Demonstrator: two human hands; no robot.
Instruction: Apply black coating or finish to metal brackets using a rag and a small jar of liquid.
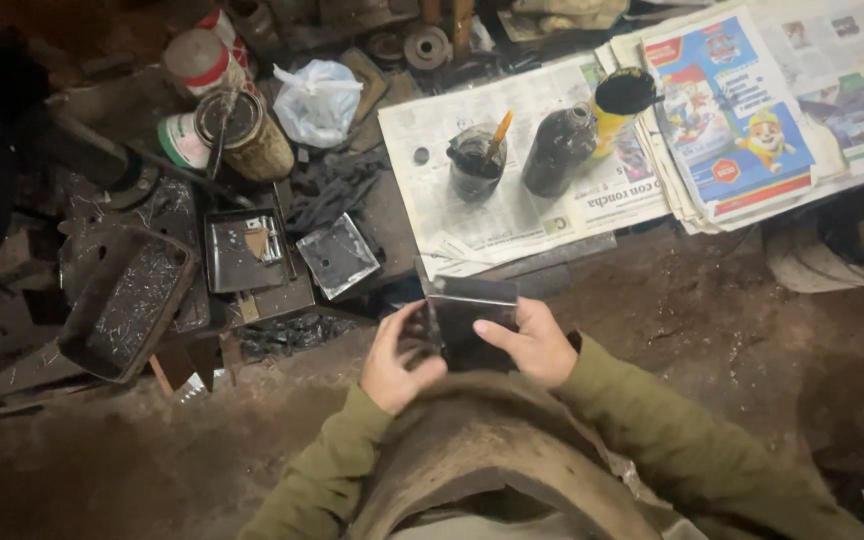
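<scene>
Both hands, left hand [397, 362] and right hand [527, 345], are gripping a dark metal sheet [472, 320]; the brush jar [476, 165] is standing at twelve o'clock.

Your hands [472, 350] hold a dark metal sheet [472, 318], smooth and glossy enough to catch light along its top edge; your sleeves [672, 430] are matt olive cloth. The small metal trays [244, 250] beside it look dull grey with a faint sheen, and the larger tray [127, 300] is rough and scratched. Matt newsprint [472, 170] carries a grimy, black-stained jar [476, 165] and a dark glossy bottle [557, 150]; the floor [702, 310] is rough, dusty earth.
</scene>
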